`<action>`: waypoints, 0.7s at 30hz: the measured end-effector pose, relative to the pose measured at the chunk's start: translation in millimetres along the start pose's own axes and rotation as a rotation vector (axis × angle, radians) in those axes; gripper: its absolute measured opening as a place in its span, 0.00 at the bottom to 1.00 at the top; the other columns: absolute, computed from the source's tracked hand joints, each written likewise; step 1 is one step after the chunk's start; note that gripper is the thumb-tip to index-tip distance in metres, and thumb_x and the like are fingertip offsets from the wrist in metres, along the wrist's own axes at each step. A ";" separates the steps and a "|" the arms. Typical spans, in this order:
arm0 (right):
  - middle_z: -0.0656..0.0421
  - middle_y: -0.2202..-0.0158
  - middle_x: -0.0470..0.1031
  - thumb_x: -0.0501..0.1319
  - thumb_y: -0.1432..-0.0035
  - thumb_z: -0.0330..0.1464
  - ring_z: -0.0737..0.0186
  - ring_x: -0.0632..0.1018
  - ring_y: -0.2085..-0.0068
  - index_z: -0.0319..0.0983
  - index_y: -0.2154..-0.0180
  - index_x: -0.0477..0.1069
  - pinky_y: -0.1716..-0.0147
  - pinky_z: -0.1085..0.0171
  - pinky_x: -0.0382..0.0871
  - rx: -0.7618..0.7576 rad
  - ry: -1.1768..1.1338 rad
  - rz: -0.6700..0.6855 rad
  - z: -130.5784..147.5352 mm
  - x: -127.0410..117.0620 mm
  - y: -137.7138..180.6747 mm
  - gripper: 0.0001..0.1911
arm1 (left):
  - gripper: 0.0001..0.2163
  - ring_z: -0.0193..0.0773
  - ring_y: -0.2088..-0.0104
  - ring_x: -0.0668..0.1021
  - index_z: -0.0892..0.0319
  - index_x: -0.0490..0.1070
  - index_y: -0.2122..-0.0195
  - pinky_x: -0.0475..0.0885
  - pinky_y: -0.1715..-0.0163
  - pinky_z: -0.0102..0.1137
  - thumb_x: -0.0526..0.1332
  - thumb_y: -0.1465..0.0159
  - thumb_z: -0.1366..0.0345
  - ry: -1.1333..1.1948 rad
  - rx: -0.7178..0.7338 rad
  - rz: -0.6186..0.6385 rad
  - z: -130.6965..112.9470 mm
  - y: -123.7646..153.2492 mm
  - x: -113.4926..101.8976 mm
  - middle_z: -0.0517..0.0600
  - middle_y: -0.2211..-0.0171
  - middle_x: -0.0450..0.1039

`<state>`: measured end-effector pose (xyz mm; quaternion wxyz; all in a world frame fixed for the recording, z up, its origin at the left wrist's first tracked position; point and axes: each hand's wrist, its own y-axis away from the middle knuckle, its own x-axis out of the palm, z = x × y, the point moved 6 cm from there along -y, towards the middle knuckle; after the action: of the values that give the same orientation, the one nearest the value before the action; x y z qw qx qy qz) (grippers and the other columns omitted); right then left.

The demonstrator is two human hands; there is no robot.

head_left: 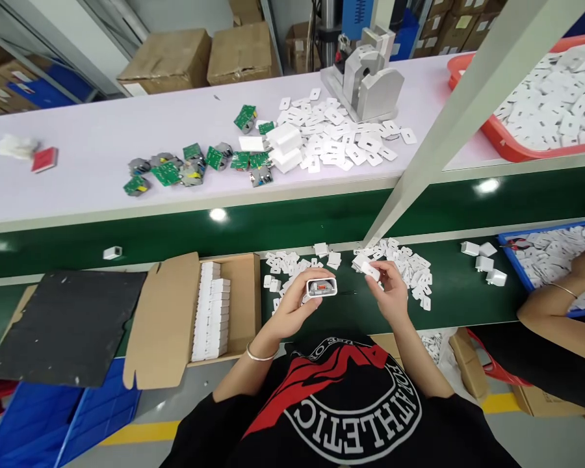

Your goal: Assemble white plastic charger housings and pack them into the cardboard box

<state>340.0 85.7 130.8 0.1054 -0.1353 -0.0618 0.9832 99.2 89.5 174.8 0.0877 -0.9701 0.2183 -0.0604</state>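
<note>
Nearest, seen from above, is a person in a black T-shirt, both hands occupied. The left hand (292, 304) grips a white housing (321, 287), its open end facing up to show a red part inside. The right hand (391, 296) pinches a small white plate (370, 270), apart from the housing, so that end is uncovered. Both are above a dark green surface (341, 318).

To the left, an open carton (246, 305) holds stacked white units (211, 315), which look like finished pieces; its right part is bare, so it seems only partly filled. Much appears left to do: loose white parts (416, 270) lie scattered just beyond the hands. To the right, a co-worker's arm (548, 305) reaches to a blue tray (515, 265) of white parts.

Farther off, a raised pale surface (78, 143) carries green circuit boards (166, 173), white housings, a heap of white plates (331, 153) and a metal fixture (380, 94). At far right stands a red tray (509, 148), full of white parts. Behind, closed cardboard boxes (168, 55) line the room.
</note>
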 end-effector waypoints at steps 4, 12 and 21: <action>0.54 0.56 0.71 0.66 0.34 0.40 0.54 0.75 0.56 0.45 0.51 0.77 0.60 0.57 0.73 -0.160 -0.050 0.204 70.7 20.2 8.0 0.12 | 0.18 0.54 0.40 0.73 0.52 0.73 0.41 0.71 0.40 0.47 0.60 0.27 0.52 -0.020 0.032 -0.001 -5.5 5.9 8.2 0.57 0.44 0.74; 0.56 0.57 0.68 0.67 0.33 0.34 0.56 0.74 0.56 0.49 0.48 0.79 0.56 0.55 0.75 -0.365 0.004 0.382 108.7 48.8 22.4 0.12 | 0.19 0.50 0.44 0.75 0.53 0.72 0.42 0.70 0.42 0.47 0.50 0.23 0.51 -0.180 0.137 -0.078 -8.6 13.6 18.8 0.57 0.47 0.75; 0.58 0.59 0.69 0.57 0.29 0.49 0.59 0.71 0.63 0.45 0.44 0.65 0.62 0.58 0.71 -0.020 -0.250 0.413 73.6 69.7 27.4 0.20 | 0.15 0.47 0.46 0.76 0.54 0.72 0.44 0.74 0.47 0.44 0.52 0.23 0.54 -0.224 0.257 -0.202 -11.8 16.4 17.5 0.56 0.49 0.74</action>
<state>248.6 67.9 179.5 -0.1080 -0.0232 -0.0552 0.9923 106.3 65.6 184.5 0.2279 -0.9685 0.0995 0.0121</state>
